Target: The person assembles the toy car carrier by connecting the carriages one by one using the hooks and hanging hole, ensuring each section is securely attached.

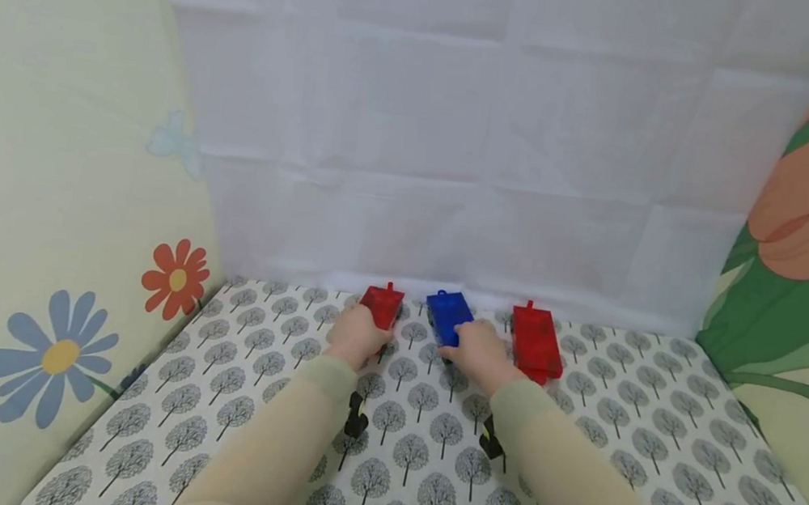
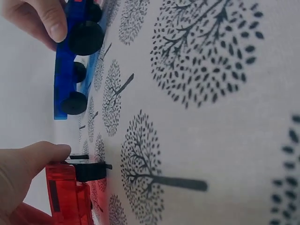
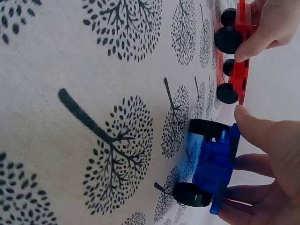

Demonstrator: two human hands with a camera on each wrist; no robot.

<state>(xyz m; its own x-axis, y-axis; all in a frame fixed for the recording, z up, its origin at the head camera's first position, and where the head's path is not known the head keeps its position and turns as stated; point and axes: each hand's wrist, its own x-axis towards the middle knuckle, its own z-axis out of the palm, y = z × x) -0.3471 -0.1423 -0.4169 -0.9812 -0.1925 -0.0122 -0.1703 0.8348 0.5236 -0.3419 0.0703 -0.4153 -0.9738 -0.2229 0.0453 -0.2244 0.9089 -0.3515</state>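
My left hand (image 1: 356, 334) grips the near end of a red toy car (image 1: 382, 303), a see-through plastic one with black wheels. In the left wrist view the thumb lies along the edge of this red car (image 2: 70, 197). A similar blue toy car (image 1: 448, 310) is held at its near end by my right hand (image 1: 480, 354). Thumb and fingers sit on opposite sides of the blue car (image 3: 213, 164) in the right wrist view. Farther right, untouched, stands another red toy car (image 1: 537, 340). All three have a small loop at the far end.
A white cloth printed with grey trees (image 1: 419, 481) covers the table. A white sheet (image 1: 414, 148) hangs behind the cars. Flower-printed cloths stand at the left (image 1: 73, 196) and right (image 1: 807, 324). Dark wrist straps (image 1: 356, 416) show beneath the sleeves.
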